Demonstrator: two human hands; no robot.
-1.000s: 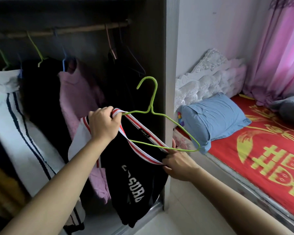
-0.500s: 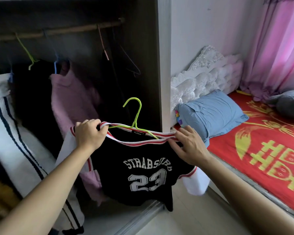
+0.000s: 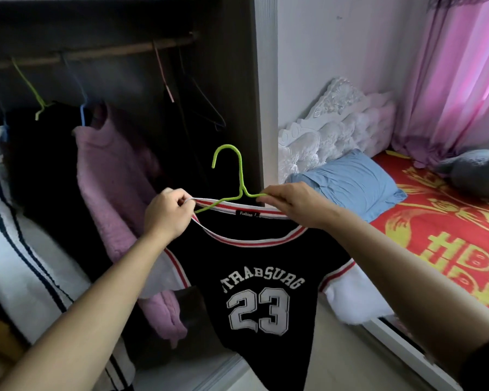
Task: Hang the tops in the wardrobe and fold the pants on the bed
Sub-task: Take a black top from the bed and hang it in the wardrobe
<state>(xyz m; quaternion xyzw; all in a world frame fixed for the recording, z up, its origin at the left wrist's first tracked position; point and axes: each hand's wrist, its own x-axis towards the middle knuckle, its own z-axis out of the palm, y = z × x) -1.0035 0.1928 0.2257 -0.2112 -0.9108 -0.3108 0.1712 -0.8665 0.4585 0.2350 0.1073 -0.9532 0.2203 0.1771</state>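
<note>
An open wardrobe (image 3: 263,108) with a dark inside fills the left half of the view. A wooden rail (image 3: 96,53) runs across its top. From the rail hang a pink sweater (image 3: 110,179), a white garment with dark stripes (image 3: 17,235) and an empty dark hanger (image 3: 206,108). To the right, against a pale wall (image 3: 336,38), stands a bed (image 3: 449,235) with a red cover patterned in yellow. It has a carved white headboard (image 3: 336,119), a blue pillow (image 3: 356,182) and a grey soft thing (image 3: 474,176) near a pink curtain (image 3: 458,74). The floor (image 3: 350,362) between wardrobe and bed is pale.

A black top (image 3: 254,277) hangs in front of the wardrobe opening, below the rail, held up by both hands. Its collar and sleeve edges are white with red stripes. The chest reads "TRABSURG", its first letter hidden, over a large "23", both in white. A small black neck label (image 3: 247,213) reads "Fashion", and the rest is too small to read.

A green hanger (image 3: 239,176) stands upright with its hook free in the air and its left arm passing into the neck opening. The left hand (image 3: 167,215), fingers curled, pinches the left side of the collar. The right hand (image 3: 297,204) pinches the hanger's right arm at the collar, fingers bent together.
</note>
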